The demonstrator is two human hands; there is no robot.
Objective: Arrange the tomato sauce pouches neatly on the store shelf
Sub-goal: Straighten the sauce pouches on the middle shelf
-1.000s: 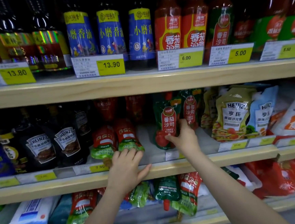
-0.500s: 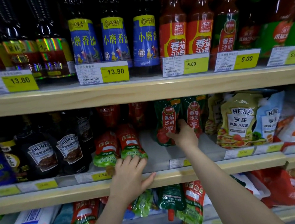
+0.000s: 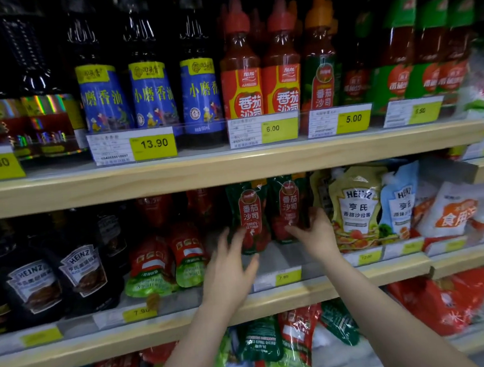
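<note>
— Pouches of tomato sauce, where?
— Two green pouches stand upright mid-shelf. The right hand grips the right-hand one; the left hand hovers open, fingers spread, blurred, just before the other.
— Neighbours?
— Red pouches lean over at left beside dark Heinz bottles. Heinz dressing pouches crowd the right hand's side. Price tags line the edge.
</note>
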